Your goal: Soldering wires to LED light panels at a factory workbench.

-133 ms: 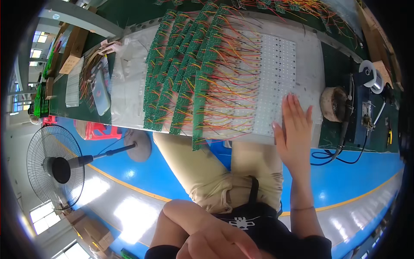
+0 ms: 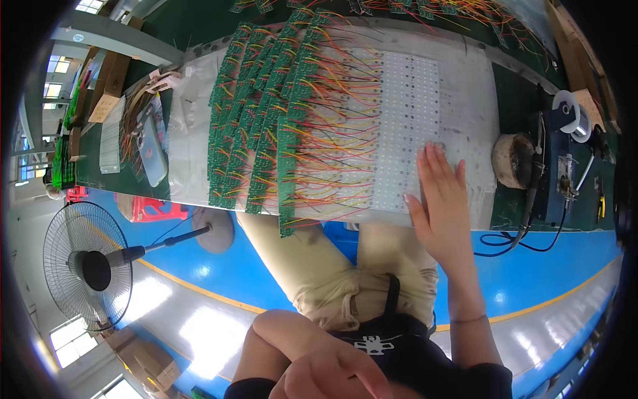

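1. Shirt (image 2: 412,352): white print (image 2: 373,345).
2. Panel (image 2: 409,120) on bench (image 2: 508,206), long axis pointing away from the person, boards (image 2: 287,179) left.
3. Right hand (image 2: 442,199) flat at panel's right edge.
4. Left hand (image 2: 322,378) well apart, curled; I cannot tell its grip.

Bright; windows (image 2: 73,342) at left blown out; floor (image 2: 212,329) glaring; fisheye edges bent, dark.

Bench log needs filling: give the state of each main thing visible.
White dotted panel: lying flat
Right hand: flat, fingers extended, at panel's right edge
Left hand: raised near chest, partly cut off
Green circuit boards: overlapping rows, wires attached
Solder wire spool: mounted
Smartphone: lying down
Pedestal fan: standing, spinning unclear
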Demonstrator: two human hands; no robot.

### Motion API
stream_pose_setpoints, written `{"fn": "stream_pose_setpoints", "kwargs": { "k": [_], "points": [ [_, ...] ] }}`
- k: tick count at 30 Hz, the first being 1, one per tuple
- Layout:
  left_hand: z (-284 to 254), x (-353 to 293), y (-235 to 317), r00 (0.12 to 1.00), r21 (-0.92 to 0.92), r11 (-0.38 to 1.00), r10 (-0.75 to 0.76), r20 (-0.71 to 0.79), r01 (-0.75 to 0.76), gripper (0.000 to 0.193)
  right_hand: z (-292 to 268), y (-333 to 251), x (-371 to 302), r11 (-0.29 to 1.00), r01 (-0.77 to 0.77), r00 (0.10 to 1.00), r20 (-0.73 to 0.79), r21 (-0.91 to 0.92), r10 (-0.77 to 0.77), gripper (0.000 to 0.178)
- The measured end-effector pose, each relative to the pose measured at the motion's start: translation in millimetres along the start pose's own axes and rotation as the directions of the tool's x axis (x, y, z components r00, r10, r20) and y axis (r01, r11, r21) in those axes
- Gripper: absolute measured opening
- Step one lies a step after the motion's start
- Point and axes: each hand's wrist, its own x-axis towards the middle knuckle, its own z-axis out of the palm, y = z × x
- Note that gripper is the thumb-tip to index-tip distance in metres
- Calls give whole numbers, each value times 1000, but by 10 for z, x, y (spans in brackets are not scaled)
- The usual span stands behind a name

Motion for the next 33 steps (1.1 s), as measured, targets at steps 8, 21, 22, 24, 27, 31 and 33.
{"fn": "stream_pose_setpoints", "kwargs": {
  "k": [8, 21, 22, 24, 27, 31, 33],
  "points": [
    [191, -13, -362, 997, 41, 998, 49, -65, -46, 18, -16, 271, -44, 996, 78, 995, 67, 32, -80, 54],
    [183, 143, -297, 979, 70, 981, 188, -75, -183, 18, -144, 241, -29, 997, 82, 990, 112, 10, -83, 55],
    [176, 162, -303, 978, 65, 980, 194, -76, -189, 18, -154, 249, -20, 997, 81, 989, 124, 12, -82, 55],
    [167, 168, -355, 967, 177, 958, 241, -80, -224, 19, -163, 292, -20, 996, 88, 989, 113, 30, -91, 55],
    [-31, 227, -514, 922, 488, 818, 382, -67, -303, 23, -93, 337, -13, 994, 101, 990, 97, 40, -104, 55],
    [-748, 1081, -375, 942, 952, 121, 224, 248, -279, 24, -69, 400, 29, 995, 104, 993, 62, 12, -104, 55],
    [-1271, 1825, -357, 973, 982, -99, 154, 172, -158, 16, -100, 426, 26, 995, 97, 994, 53, 36, -98, 55]
  ]
}}
